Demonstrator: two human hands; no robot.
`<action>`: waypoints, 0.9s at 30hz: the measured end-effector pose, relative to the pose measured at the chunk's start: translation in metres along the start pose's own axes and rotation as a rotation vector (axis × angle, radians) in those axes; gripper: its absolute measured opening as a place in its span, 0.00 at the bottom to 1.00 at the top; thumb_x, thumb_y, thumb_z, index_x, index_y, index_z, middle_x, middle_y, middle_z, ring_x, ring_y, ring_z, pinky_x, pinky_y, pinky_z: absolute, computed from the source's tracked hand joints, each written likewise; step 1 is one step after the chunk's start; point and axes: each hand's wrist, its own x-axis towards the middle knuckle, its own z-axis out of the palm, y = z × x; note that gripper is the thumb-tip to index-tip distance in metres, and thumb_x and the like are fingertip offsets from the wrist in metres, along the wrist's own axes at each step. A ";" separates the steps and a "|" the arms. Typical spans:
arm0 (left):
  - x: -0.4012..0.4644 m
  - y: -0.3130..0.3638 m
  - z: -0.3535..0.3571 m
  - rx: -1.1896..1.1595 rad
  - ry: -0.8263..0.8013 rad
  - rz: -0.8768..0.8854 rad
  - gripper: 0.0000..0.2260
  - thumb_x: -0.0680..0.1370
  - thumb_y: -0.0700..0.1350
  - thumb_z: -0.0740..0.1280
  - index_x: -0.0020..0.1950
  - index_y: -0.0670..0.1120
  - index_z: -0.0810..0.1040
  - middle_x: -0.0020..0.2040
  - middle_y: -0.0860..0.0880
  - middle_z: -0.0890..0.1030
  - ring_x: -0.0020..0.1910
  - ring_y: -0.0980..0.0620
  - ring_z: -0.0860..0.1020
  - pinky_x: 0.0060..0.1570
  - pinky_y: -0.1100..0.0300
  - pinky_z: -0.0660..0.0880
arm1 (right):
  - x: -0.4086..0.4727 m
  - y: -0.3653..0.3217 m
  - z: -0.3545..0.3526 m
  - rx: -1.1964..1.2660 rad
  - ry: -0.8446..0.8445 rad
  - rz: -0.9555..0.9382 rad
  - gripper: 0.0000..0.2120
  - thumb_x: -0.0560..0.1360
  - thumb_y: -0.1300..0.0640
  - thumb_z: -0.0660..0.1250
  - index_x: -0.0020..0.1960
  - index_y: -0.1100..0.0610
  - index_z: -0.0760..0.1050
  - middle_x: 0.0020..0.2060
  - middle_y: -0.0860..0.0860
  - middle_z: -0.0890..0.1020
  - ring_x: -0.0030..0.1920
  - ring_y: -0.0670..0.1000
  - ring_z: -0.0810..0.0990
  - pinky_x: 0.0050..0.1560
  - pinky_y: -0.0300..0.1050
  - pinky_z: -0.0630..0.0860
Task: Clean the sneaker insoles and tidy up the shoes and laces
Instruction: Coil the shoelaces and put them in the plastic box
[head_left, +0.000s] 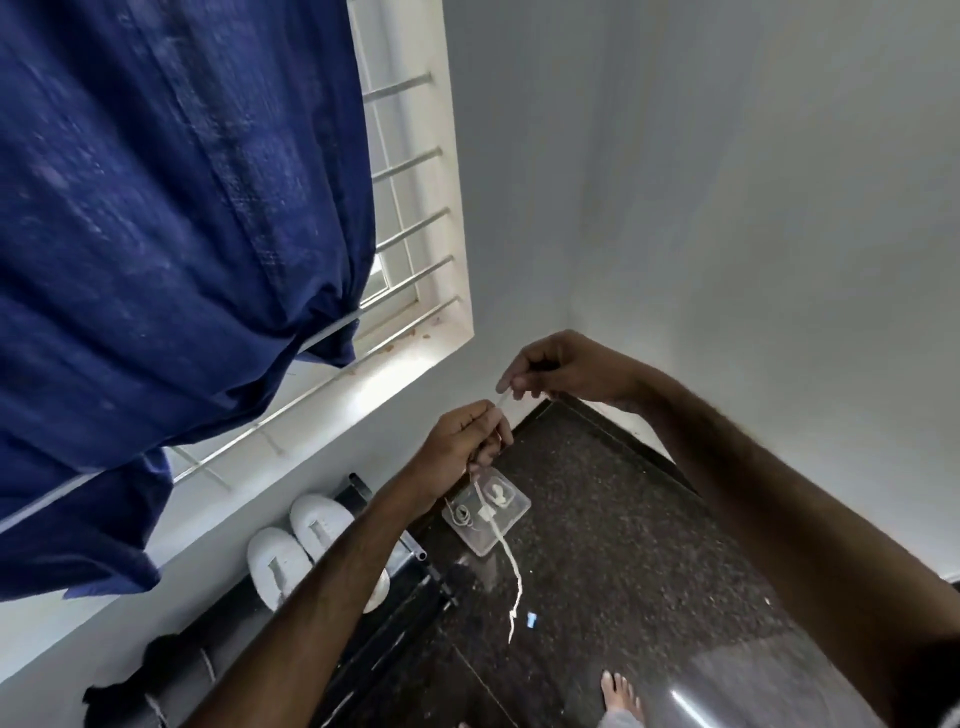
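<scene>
Both hands pinch a thin white lace (506, 561) held up over the dark floor (623, 571): left hand (465, 439) below, right hand (561, 369) above. Its frayed, kinked tail dangles downward.

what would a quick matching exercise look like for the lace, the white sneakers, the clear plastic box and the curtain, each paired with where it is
Things:
1. white lace
2. white sneakers
3. clear plastic box
4. blue curtain

Places:
A. on the dark floor, below the hands
B. hanging over the window grille
C. side by side on the dark rack by the wall
D. pinched by the left hand and right hand, its end dangling

Pairs: 1-D, 2-C, 3-A, 4-B
</scene>
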 end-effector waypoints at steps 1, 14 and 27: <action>0.004 0.001 0.002 -0.008 -0.002 -0.005 0.16 0.87 0.43 0.55 0.45 0.41 0.78 0.28 0.49 0.72 0.26 0.53 0.68 0.31 0.59 0.68 | 0.005 0.007 -0.007 0.050 -0.014 -0.014 0.09 0.81 0.63 0.67 0.58 0.61 0.83 0.48 0.55 0.86 0.45 0.51 0.81 0.46 0.46 0.77; 0.088 0.049 0.057 -0.473 0.375 0.015 0.19 0.84 0.49 0.57 0.51 0.39 0.83 0.39 0.40 0.83 0.36 0.44 0.81 0.41 0.50 0.80 | 0.020 0.101 -0.023 0.459 -0.064 0.116 0.13 0.84 0.49 0.61 0.59 0.56 0.78 0.52 0.51 0.85 0.55 0.47 0.83 0.61 0.51 0.74; 0.080 0.067 0.036 -0.647 0.331 0.007 0.25 0.85 0.48 0.52 0.47 0.39 0.86 0.49 0.35 0.86 0.46 0.40 0.86 0.46 0.49 0.83 | 0.014 0.117 0.014 0.647 -0.429 0.311 0.18 0.82 0.44 0.63 0.38 0.53 0.73 0.30 0.47 0.66 0.30 0.46 0.65 0.36 0.39 0.70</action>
